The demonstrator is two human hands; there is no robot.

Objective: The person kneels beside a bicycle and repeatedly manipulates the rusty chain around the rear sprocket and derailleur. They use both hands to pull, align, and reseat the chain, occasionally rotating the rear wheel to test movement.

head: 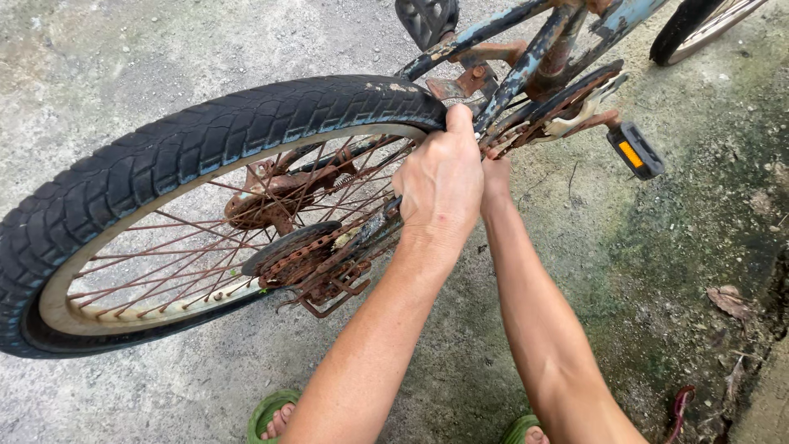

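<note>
Head view, looking down on a rusty bicycle lying on bare concrete ground [164,49]. Left hand [441,185] sits over the frame just behind the rear tyre [189,144], thumb up against the tread, fingers curled shut round the blue, rust-flaked chainstay [514,82]. Right hand [496,173] is mostly hidden behind the left one; it reaches to the rusty chain [514,136] near the chainring [567,99], fingers out of sight, so cannot tell whether they are closed or apart. Rear wheel fills the left half of the view: black tyre, pale rim, brown rusted spokes [156,247], rusted hub [263,201]. Rear sprocket and chain guard [308,255] lie just below the left wrist, heavily corroded. Black pedal with orange reflector [634,150] juts out to the right of the hands; second pedal [426,18] at top edge. Part of the front wheel [699,25] shows at the top right corner. Green sandals [267,411] at the bottom edge; dry leaf [727,300] on mossy ground to the right.
</note>
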